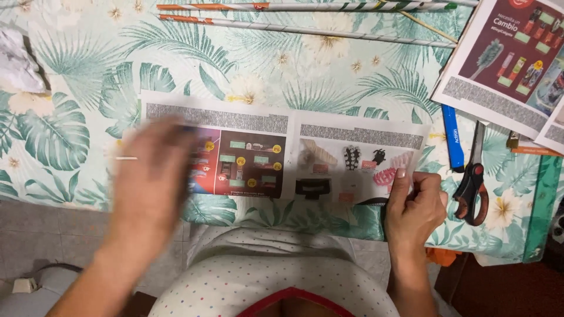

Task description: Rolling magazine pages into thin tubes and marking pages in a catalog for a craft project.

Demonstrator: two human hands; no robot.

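Observation:
A long strip cut from a printed catalogue page (282, 152) lies flat across a table covered with a leaf-patterned cloth (76, 88). My left hand (154, 170) is blurred with motion over the strip's left end; a thin white stick (126, 158) pokes out at its left edge. My right hand (414, 206) pinches the strip's lower right corner between thumb and fingers.
Several long rolled paper tubes (305, 29) lie along the far edge. A blue pen (452, 138) and black-and-red scissors (473, 182) lie right of the strip. More catalogue pages (505, 58) sit at the top right. Crumpled paper (17, 61) lies at the left.

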